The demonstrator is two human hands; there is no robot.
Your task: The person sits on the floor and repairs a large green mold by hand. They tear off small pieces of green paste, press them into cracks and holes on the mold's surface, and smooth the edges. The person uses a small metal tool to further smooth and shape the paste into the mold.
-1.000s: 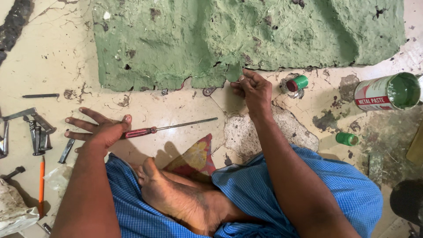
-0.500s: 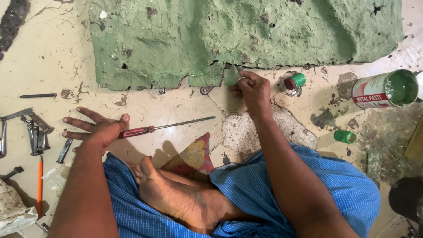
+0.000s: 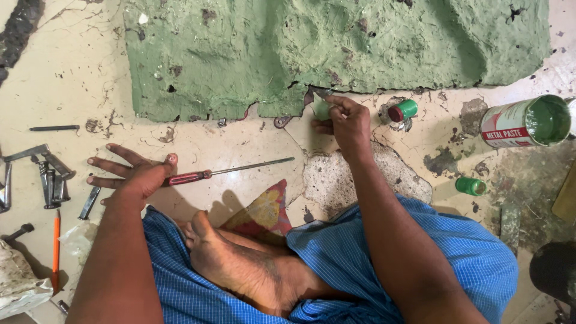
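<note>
Pressing against the lower edge of the green slab, the right hand is pinching a small blade-like tool between thumb and fingertips, its grip narrow and closed on that tool. A smear of green paste is lying on the floor just under the fingers, touching them. Just right of this hand a small capped bottle with a red and green top is lying on its side, and farther right an open can of green paste is lying tipped, its mouth facing up toward the camera. Below and right of the hand a small green cap is sitting on the stained floor, well apart from the can.

The left hand is resting flat on the floor with fingers spread wide, its grip open and holding nothing. The thumb is touching the red handle of a screwdriver, whose long shaft is pointing right toward the other hand. Left of the spread fingers a cluster of metal tools is lying, with a dark nail above them and an orange pencil below, beside the forearm.

Between the two arms the person is sitting cross-legged in blue checked cloth, a bare foot lying sole-up, and a red patterned cloth corner is showing just above it.
</note>
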